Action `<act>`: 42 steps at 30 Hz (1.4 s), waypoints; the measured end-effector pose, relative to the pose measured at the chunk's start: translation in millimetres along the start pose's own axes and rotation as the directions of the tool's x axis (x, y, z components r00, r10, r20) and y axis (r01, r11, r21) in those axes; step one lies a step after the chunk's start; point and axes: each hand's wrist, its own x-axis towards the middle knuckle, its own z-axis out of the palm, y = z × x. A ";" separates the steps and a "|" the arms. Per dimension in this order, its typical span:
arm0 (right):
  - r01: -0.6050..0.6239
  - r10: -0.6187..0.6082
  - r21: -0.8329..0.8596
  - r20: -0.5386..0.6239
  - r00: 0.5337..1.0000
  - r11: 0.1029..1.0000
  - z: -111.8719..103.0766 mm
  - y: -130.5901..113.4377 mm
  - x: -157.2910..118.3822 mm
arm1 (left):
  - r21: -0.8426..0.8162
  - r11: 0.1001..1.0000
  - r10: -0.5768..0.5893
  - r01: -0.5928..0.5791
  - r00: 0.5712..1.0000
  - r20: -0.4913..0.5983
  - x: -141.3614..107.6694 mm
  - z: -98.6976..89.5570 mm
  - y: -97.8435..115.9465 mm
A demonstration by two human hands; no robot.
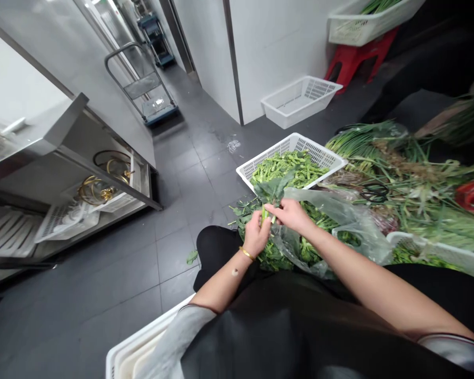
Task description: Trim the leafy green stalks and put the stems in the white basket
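Observation:
Between my two hands is a leafy green vegetable [274, 188], its broad leaves pointing away from me and its pale green stems toward me. My left hand [256, 232], with a gold bracelet at the wrist, is closed on the stems. Close beside it, my right hand [291, 215] pinches the same stems from the right. Just beyond the hands stands a white perforated basket [327, 158] holding cut green stems [290, 166]. Under my hands lie loose greens [274, 258] and a clear plastic bag [353, 226].
Long green onions [355, 145] and a white basket [438, 243] of greens lie at right. Farther off are another white basket [288, 108], a red stool [349, 58] and a platform cart [160, 108]. A steel shelf [114, 208] stands at left on the tiled floor.

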 end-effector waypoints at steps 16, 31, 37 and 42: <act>0.237 -0.255 -0.260 -0.038 0.966 0.936 7.3 11.1 -21.0 | -0.171 0.977 -0.132 0.125 0.991 -0.031 5.1 6.7 -3.4; 0.165 -0.083 -0.296 0.271 0.959 0.941 5.0 20.9 -6.6 | -0.251 0.958 -0.151 0.140 0.988 -0.028 4.4 -11.1 8.7; 0.312 -0.309 -0.415 0.076 0.948 0.855 19.0 -15.9 -18.4 | -0.311 0.908 -0.305 0.279 0.952 -0.036 6.4 1.8 0.0; 0.453 -0.377 -0.459 0.252 0.891 0.764 22.8 -18.9 -44.3 | -0.342 0.898 -0.331 0.277 0.937 -0.110 19.4 -8.6 2.3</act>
